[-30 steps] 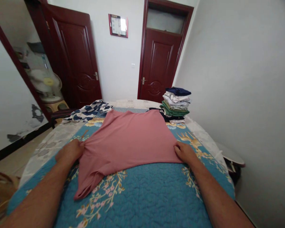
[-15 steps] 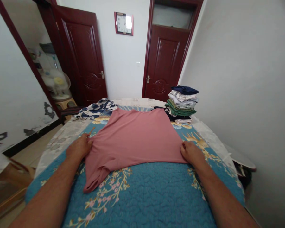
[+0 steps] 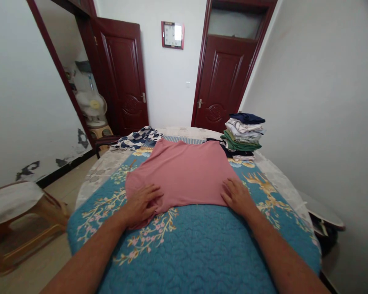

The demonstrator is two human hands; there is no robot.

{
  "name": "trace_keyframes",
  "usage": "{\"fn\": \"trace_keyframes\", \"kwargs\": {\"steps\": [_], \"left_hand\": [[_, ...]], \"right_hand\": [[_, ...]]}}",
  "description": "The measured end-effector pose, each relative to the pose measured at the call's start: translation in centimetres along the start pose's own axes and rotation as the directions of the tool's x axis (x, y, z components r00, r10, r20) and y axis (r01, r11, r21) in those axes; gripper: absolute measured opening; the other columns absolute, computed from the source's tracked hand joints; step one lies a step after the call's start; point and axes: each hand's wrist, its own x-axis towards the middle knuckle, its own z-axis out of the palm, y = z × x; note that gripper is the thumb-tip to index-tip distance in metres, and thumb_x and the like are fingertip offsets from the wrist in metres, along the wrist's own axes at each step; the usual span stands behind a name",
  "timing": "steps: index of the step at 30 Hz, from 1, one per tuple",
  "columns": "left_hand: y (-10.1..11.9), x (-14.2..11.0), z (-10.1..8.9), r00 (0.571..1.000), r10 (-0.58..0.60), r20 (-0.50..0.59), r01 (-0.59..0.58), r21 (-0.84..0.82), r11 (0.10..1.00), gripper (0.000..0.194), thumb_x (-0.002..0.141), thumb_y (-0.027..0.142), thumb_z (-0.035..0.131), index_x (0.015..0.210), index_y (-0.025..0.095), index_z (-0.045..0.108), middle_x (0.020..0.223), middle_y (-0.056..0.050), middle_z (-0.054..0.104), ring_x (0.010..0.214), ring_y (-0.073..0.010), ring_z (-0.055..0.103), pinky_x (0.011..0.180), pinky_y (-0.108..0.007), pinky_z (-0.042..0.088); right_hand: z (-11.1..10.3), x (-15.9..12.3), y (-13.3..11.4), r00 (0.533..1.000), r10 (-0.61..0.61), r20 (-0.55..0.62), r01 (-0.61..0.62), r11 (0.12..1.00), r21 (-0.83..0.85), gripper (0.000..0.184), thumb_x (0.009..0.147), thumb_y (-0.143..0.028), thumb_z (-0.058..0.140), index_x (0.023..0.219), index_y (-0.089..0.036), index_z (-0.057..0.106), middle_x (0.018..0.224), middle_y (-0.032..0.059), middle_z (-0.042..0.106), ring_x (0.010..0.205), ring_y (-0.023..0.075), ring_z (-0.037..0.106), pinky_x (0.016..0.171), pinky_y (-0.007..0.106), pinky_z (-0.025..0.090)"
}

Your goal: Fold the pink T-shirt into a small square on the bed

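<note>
The dusty-pink T-shirt (image 3: 180, 175) lies spread out on a blue quilted bedspread (image 3: 187, 253) embroidered with pale flowers and gold branches, its near edge running across the middle of the bed. Both hands are open and palm-down, with neither closing around the cloth. The left hand (image 3: 140, 205) rests with its fingers spread on the near left part of the shirt, where the fabric is bunched and folded around it. The right hand (image 3: 237, 197) lies flat at the near right edge, its fingers on the pink fabric and the heel of the hand just off it, over the bedspread. At the far end of the bed, a stack of folded clothes (image 3: 242, 134) topped by a navy garment stands just beyond the shirt's right shoulder. A dark garment (image 3: 222, 146) lies partly under that far edge, and a crumpled navy-and-white checked garment (image 3: 138, 139) lies beyond the left shoulder. Farther off, two dark red doors (image 3: 222, 81) stand on either side of a wall clock (image 3: 172, 34).
</note>
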Motion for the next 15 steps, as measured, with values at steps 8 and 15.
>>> {"fn": "trace_keyframes", "kwargs": {"steps": [8, 15], "left_hand": [[2.4, -4.2, -0.5, 0.997, 0.035, 0.073, -0.039, 0.053, 0.998, 0.069, 0.093, 0.063, 0.065, 0.156, 0.036, 0.053, 0.168, -0.01, 0.043, 0.155, -0.0385, 0.039, 0.125, -0.063, 0.033], [2.6, -7.6, 0.5, 0.993, 0.034, -0.111, -0.029, 0.044, 0.999, 0.056, 0.1, 0.046, 0.062, 0.154, 0.032, 0.054, 0.153, -0.008, 0.062, 0.141, -0.03, 0.057, 0.118, -0.05, 0.047]], "right_hand": [[1.5, -1.3, 0.4, 0.973, 0.093, 0.21, -0.093, 0.996, -0.011, 0.064, 0.106, -0.057, 0.037, 0.159, -0.025, 0.049, 0.165, 0.0142, 0.045, 0.153, 0.0361, 0.039, 0.124, 0.06, 0.03], [0.6, -4.9, 4.3, 0.982, 0.059, 0.178, -0.081, 0.989, 0.122, 0.065, 0.103, -0.059, 0.044, 0.157, -0.025, 0.052, 0.164, 0.0134, 0.046, 0.154, 0.0369, 0.039, 0.123, 0.063, 0.033]]}}
